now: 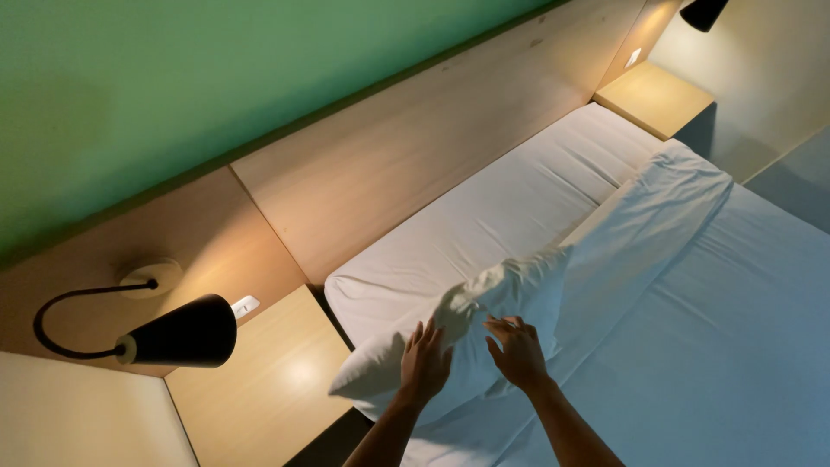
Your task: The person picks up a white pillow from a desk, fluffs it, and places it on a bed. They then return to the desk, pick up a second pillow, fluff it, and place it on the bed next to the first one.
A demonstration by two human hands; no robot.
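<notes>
Resting flat with fingers spread, left hand [424, 359] and right hand [517, 353] press the white pillow [467, 324].

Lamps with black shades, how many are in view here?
2. One black lamp on a curved arm hangs over the near bedside shelf, left of the pillow. The other is at the top edge, above the far shelf, partly cut off.

"What can you see of yourself?"

"Just your two arms, low in the middle of the frame. Your left hand [425, 359] and right hand [517, 350] are bare. No sleeves, no gloves, no rings, no watch."

"Anything else?"

"No, only bare forearms."
</notes>
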